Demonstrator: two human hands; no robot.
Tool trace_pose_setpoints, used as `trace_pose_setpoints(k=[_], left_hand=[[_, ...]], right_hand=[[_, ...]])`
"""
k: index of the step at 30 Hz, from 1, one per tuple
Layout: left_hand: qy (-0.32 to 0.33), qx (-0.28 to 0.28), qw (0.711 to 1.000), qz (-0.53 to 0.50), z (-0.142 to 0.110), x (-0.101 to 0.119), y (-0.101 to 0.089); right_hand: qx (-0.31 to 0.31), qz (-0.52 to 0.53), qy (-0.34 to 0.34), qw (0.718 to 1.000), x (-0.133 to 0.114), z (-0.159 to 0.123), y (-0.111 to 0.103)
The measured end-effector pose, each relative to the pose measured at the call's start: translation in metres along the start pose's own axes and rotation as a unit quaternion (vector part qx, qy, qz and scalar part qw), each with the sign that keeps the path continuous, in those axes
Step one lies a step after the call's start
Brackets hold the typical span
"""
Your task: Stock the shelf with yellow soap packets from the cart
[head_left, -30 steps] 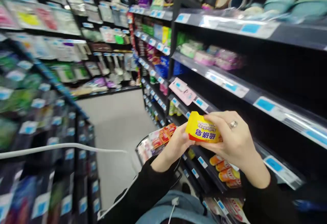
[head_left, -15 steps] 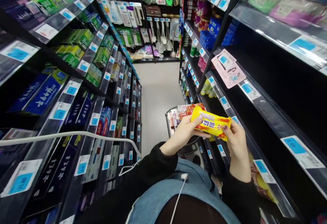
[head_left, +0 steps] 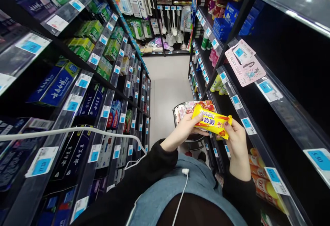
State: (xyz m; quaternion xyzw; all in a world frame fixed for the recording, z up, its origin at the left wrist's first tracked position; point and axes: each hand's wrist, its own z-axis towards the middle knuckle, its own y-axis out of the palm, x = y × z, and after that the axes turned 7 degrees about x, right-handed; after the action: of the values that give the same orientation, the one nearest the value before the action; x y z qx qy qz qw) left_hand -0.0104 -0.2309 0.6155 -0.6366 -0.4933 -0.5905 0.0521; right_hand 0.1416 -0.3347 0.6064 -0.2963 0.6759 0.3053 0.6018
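Between my two hands is a yellow wrapped bar of sulfur soap (head_left: pixel 212 122), its printed face turned up toward me. My left hand (head_left: pixel 189 126) grips its left end, thumb on top and fingers underneath. At the other end, my right hand (head_left: pixel 234 131) pinches the wrapper's corner between thumb and fingers. Just beyond and below the soap stands a stool-like black-rimmed stand (head_left: pixel 174 116), partly covered by my left hand and the soap. Red and white small boxes (head_left: pixel 189 106) are packed on top of it.
Shelves of toothpaste boxes (head_left: pixel 58 86) line the left side. On the right, dark shelves carry price tags (head_left: pixel 269 89) and a hanging pink card (head_left: pixel 244 62). A white cable (head_left: pixel 103 131) crosses at left. Pale floor (head_left: pixel 165 78) runs to a rack of brushes (head_left: pixel 172 26).
The view has shifted, so the shelves appear farther right and more of the lower right shelf shows. Both hands keep hold of the soap, which has tilted slightly.
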Motion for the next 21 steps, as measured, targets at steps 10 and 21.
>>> trace_pose_setpoints(k=[10, 21], left_hand=[[-0.156, -0.177, 0.970, 0.064, 0.026, 0.008, -0.037], [0.045, -0.089, 0.973, 0.210, 0.026, 0.001, -0.038]], right_hand=[[-0.084, -0.136, -0.244, 0.957, -0.004, 0.012, -0.023], [-0.091, 0.006, 0.002, 0.996, 0.020, 0.013, -0.023]])
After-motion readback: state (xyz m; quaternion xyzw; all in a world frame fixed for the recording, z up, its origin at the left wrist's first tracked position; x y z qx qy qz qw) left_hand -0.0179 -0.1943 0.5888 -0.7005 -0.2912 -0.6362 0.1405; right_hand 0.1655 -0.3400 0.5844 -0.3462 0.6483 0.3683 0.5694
